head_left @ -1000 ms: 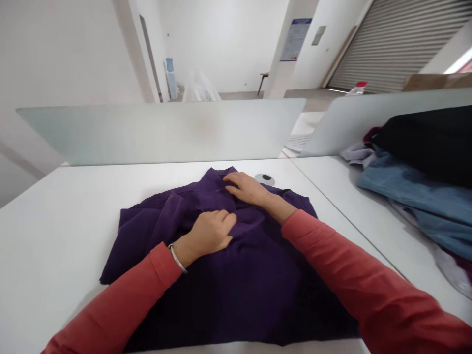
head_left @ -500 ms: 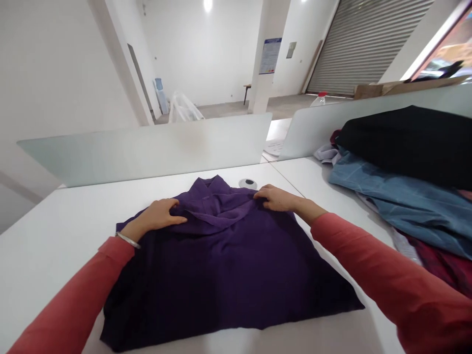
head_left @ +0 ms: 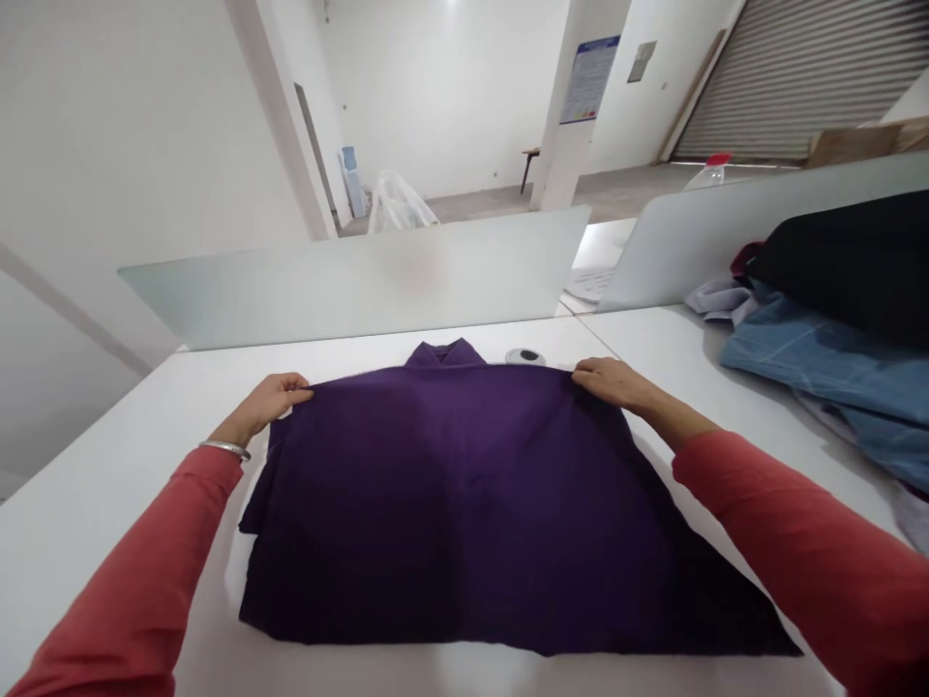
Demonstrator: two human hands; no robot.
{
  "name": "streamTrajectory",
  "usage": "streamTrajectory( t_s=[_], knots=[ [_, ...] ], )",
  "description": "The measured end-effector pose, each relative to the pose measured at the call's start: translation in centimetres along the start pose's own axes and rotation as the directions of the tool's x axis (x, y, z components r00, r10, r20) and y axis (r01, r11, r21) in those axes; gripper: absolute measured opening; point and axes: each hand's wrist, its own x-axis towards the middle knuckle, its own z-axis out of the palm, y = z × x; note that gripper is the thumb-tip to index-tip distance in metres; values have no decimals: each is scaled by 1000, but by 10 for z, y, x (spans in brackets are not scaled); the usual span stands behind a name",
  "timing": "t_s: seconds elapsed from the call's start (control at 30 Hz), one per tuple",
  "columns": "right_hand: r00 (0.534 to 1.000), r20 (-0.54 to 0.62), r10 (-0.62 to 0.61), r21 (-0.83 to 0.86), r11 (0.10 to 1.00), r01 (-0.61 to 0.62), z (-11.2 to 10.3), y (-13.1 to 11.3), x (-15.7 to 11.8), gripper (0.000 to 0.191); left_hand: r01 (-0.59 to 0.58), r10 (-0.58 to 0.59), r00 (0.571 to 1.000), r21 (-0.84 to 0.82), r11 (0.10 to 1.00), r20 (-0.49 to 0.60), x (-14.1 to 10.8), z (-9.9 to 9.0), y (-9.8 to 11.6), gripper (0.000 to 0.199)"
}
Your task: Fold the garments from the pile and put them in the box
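A dark purple shirt (head_left: 464, 503) lies spread over the white table in front of me, its collar (head_left: 444, 353) poking out at the far side. My left hand (head_left: 274, 397) pinches the far left corner of the upper layer between thumb and fingers. At the far right corner, my right hand (head_left: 606, 379) grips the same edge. Between the two hands the cloth is stretched almost straight, just below the collar. A sleeve-like fold sticks out at the left, under my left wrist. The shirt's front is hidden beneath this layer.
Clothes are heaped at the right: a black garment (head_left: 856, 257) over blue denim-like cloth (head_left: 813, 353). A frosted divider (head_left: 363, 290) runs along the back of the white table (head_left: 65, 503). A round grommet (head_left: 524, 357) sits behind the shirt. A red-capped bottle (head_left: 711, 172) stands beyond the divider.
Both hands have moved apart, drawing the upper layer's edge outward and taut up to the collar. The bunched folds there are now flat. The view has shifted left.
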Motion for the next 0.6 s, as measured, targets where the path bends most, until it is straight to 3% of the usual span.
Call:
streamTrajectory(
  t_s=[0.13, 0.23, 0.3, 0.43, 0.6],
  knots=[
    [998, 7, 61, -26, 998, -61, 5, 0, 0, 26, 68, -71, 997, 90, 994, 26, 6, 0, -13, 30],
    [997, 6, 72, -53, 996, -71, 8, 0, 0, 25, 19, -16, 1000, 248, 969, -11, 6, 4, -17, 31],
    [998, -7, 69, -30, 997, -69, 10, 2, 0, 26, -9, 34, 997, 363, 932, -63, 3, 5, -17, 37],
    [994, -89, 64, 31, 998, -62, 15, 8, -5, 39, 50, 43, 986, 527, 848, -162, -6, 5, -15, 54],
    [985, -134, 106, 3, 994, -106, 20, 10, -14, 48, 120, -33, 988, 628, 769, -149, -19, 7, -11, 65]
  ],
)
